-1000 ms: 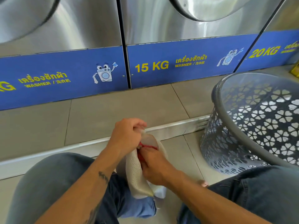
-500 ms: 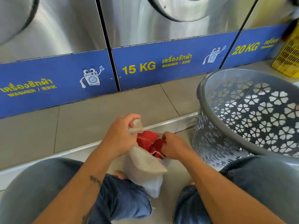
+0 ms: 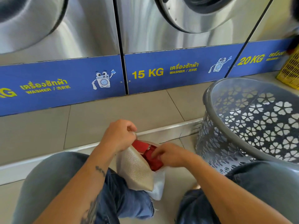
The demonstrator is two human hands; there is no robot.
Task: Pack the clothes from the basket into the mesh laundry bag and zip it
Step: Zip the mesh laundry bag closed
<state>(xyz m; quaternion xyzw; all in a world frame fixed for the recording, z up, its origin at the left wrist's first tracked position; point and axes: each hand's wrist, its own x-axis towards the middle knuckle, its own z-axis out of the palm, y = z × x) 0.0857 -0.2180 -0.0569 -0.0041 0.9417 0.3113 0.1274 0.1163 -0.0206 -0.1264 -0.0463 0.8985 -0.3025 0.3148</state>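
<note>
A cream mesh laundry bag (image 3: 139, 168) hangs between my knees with its mouth open. Red clothing (image 3: 152, 157) fills the opening and shows above the mesh. My left hand (image 3: 119, 135) pinches the bag's upper corner and holds it up. My right hand (image 3: 171, 155) presses on the red clothing at the bag's mouth, fingers closed on the fabric or the bag's edge. The grey perforated basket (image 3: 226, 131) stands tilted at the right; the part of its inside that I can see holds no clothes.
Steel washing machines (image 3: 186, 29) with blue labelled panels line the far side, behind a raised tiled step with a metal edge (image 3: 161, 131). A yellow crate (image 3: 289, 70) sits at the far right. My knees in jeans flank the bag on the tiled floor.
The bag's mouth has opened wider and more red clothing shows. My right hand has shifted from inside the bag to its right edge. The camera has tilted up and left.
</note>
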